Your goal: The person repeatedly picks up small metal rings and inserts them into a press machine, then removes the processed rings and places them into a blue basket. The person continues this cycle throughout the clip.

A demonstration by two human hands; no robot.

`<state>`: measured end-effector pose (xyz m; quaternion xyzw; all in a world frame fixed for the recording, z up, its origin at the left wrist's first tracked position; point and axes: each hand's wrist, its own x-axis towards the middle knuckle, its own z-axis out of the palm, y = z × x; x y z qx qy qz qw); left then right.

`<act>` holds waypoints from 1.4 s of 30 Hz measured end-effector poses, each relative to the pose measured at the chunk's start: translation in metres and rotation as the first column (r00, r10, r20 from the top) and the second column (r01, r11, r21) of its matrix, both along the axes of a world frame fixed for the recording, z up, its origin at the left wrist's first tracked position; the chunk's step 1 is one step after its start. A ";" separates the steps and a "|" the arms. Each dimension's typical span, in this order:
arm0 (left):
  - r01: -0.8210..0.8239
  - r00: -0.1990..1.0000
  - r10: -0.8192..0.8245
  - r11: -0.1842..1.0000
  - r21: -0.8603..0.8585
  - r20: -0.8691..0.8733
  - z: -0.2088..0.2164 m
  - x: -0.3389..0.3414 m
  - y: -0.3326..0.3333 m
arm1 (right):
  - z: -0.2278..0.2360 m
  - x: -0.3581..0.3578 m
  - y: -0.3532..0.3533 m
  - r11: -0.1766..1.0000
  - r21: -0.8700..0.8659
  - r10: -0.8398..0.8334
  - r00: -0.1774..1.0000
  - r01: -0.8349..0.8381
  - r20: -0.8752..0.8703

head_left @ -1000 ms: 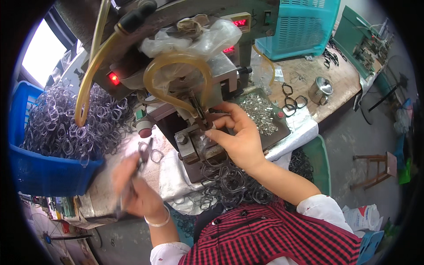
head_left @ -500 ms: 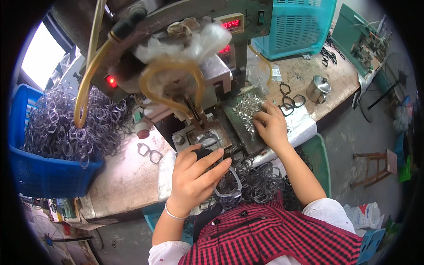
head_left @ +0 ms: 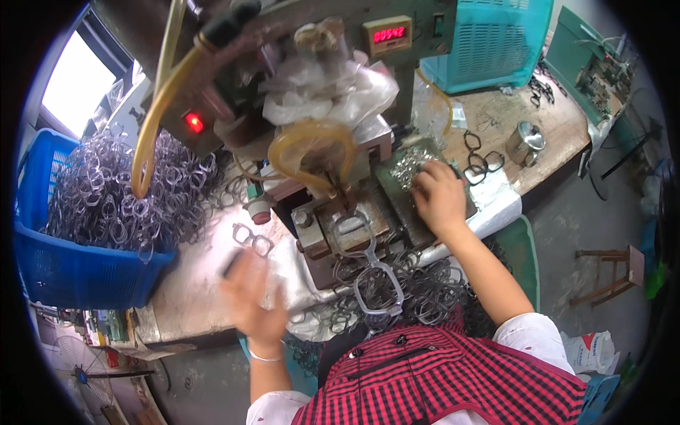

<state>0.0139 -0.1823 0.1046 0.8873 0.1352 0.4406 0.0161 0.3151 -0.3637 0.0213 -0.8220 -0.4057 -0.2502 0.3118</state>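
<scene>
A clear grey eyeglass frame (head_left: 379, 312) lies with one rim on the metal fixture (head_left: 320, 239) under the press head, its other rim hanging toward me over the pile of dark frames. My left hand (head_left: 256, 301) is off it, smeared by motion over the bench's left part, with something black at a fingertip. Close to those fingers rests another clear eyeglass frame (head_left: 244, 234). My right hand (head_left: 440, 200) is at the green tray (head_left: 397, 188) of small shiny metal pieces (head_left: 411, 164). Its fingers are bent together among the pieces; what they hold is hidden.
A blue basket (head_left: 92, 273) heaped with clear frames stands at left. Yellow hoses (head_left: 145, 159) hang before the press. Dark frames (head_left: 407, 283) pile up between the press and my apron. A metal cup (head_left: 528, 144) and a turquoise crate (head_left: 489, 46) stand farther right.
My left hand has let go of the eyeglass frame at the fixture and swung left. The frame stays there. My right hand remains at the tray. The whole view has shifted slightly.
</scene>
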 end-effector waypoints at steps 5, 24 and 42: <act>-0.213 0.972 0.227 0.960 -0.180 0.058 -0.001 0.010 0.090 | 0.016 -0.003 0.001 0.985 0.167 0.068 0.985 -0.042 -0.156; 0.457 0.828 0.308 0.115 -0.882 0.469 -0.094 0.014 0.106 | 0.057 -0.044 0.019 0.719 0.652 0.633 0.614 -0.240 -0.471; 0.586 0.768 -0.448 0.780 -0.219 0.459 0.056 0.065 -0.010 | 0.098 -0.091 0.027 0.655 0.721 0.737 0.403 -0.228 -0.542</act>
